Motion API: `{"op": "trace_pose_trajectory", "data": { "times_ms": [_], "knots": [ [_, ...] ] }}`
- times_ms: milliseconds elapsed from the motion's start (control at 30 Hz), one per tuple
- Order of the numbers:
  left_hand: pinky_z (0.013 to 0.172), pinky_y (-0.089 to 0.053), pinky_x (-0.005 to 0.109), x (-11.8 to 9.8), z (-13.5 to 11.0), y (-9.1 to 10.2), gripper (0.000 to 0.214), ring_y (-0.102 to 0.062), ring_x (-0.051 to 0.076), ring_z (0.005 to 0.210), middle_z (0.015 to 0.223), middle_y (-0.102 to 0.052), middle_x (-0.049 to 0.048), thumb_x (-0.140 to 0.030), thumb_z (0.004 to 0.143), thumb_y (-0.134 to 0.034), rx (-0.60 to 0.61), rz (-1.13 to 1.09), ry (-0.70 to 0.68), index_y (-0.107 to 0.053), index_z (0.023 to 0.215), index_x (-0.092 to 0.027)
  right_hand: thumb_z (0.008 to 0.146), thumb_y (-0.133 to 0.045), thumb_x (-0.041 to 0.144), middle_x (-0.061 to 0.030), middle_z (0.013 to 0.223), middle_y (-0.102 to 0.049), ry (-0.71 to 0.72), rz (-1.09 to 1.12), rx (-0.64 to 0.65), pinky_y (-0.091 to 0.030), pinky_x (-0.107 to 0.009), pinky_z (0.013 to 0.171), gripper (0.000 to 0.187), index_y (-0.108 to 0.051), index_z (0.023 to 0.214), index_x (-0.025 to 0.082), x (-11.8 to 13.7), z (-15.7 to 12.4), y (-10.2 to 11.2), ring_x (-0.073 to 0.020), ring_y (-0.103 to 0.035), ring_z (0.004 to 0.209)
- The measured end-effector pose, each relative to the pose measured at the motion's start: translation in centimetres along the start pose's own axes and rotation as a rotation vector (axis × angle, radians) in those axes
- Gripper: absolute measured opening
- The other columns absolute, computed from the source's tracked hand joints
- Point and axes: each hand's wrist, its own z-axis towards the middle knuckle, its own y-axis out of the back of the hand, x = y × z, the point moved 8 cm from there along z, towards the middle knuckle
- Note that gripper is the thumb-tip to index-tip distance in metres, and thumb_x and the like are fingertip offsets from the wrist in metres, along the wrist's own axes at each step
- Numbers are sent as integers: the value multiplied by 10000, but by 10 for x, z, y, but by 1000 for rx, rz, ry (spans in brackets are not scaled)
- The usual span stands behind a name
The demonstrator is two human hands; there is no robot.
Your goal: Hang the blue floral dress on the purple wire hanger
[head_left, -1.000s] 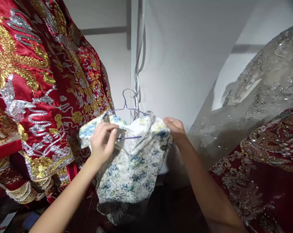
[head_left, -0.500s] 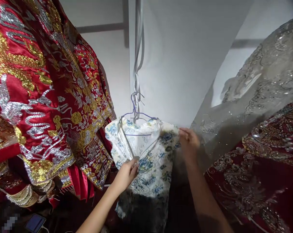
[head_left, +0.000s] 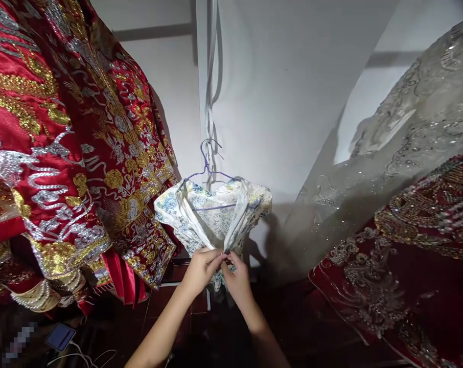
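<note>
So the white floral garment with blue and yellow blooms (head_left: 212,220) is hung on a thin purple hanger (head_left: 206,166) right in the middle, in front of a pale grey wall (head_left: 285,102). The hanger's lower bar can be seen crossing the open V neckline. At the bottom of that V, the two front edges are pinched together by both hands: the thumb and fingers of the left hand (head_left: 203,271) are pressed shut on the cloth, and the right hand's (head_left: 235,276) are nipped in right beside them, touching. What exactly is caught between the fingertips can't really be made out.

Above, a twisted white strap (head_left: 211,92) is hung down the wall, just by the hanger's hook. The left side is filled by a red jacket embroidered in gold and silver (head_left: 116,143), the right by sheer silvery beaded fabric (head_left: 426,117) and dark-red beaded cloth (head_left: 408,255). At lower left, a phone (head_left: 60,336) is plugged into a white cable (head_left: 80,352).
</note>
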Motion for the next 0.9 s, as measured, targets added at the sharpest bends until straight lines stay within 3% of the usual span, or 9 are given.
{"op": "trace_pose_trajectory", "data": {
  "times_ms": [100, 267, 400, 500, 633, 733, 833, 900],
  "knots": [
    [696, -506, 301, 0, 3, 12, 232, -678, 205, 774, 907, -752, 83, -318, 944, -574, -105, 14, -70, -772, 999, -212, 914, -526, 330, -54, 814, -657, 51, -9, 22, -499, -342, 739, 141, -613, 902, 219, 11, 6, -1, -236, -622, 797],
    [595, -497, 297, -13, 31, 41, 174, -648, 171, 644, 788, -738, 67, -265, 913, -630, -288, 66, -256, -776, 984, -201, 904, -555, 349, -37, 779, -625, 64, -29, 9, -473, -332, 695, 133, -601, 846, 238, 18, 5, 5, -239, -594, 752],
    [589, -499, 291, -40, 76, 81, 129, -657, 157, 649, 785, -749, 65, -257, 876, -688, -493, 147, -411, -776, 943, -191, 903, -561, 353, -31, 757, -603, 41, -37, 5, -452, -319, 660, 149, -595, 816, 237, 12, 1, 13, -231, -572, 715],
    [583, -498, 280, -68, 116, 107, 120, -659, 148, 641, 757, -749, 48, -279, 863, -705, -557, 198, -530, -778, 907, -194, 917, -546, 365, -30, 752, -584, 52, -41, 35, -451, -320, 656, 179, -574, 796, 237, 8, -4, 11, -228, -569, 714],
    [608, -504, 279, -94, 138, 133, 133, -663, 148, 654, 744, -746, 44, -280, 872, -693, -648, 174, -569, -777, 846, -180, 920, -554, 384, -22, 700, -573, 71, -51, 85, -461, -320, 657, 237, -563, 748, 221, 11, 2, 5, -212, -570, 681],
    [628, -528, 288, -100, 132, 130, 134, -681, 154, 682, 788, -760, 46, -295, 871, -695, -588, 138, -564, -771, 846, -188, 922, -574, 400, -38, 781, -638, 92, -5, 96, -488, -319, 691, 189, -614, 914, 216, 40, 31, 11, -212, -613, 735],
    [647, -545, 303, -97, 118, 122, 127, -686, 160, 683, 761, -754, 46, -302, 858, -711, -538, 129, -589, -754, 810, -192, 953, -539, 395, -55, 921, -681, 207, 102, 16, -504, -335, 781, 395, -512, 1315, 241, 98, 82, 29, -215, -638, 845],
    [653, -544, 304, -92, 111, 122, 113, -684, 161, 690, 757, -751, 51, -287, 851, -718, -528, 122, -615, -742, 803, -188, 964, -511, 389, -55, 936, -674, 341, 103, 6, -494, -334, 780, 477, -446, 1416, 251, 141, 118, 35, -211, -621, 848]
  ]
}}
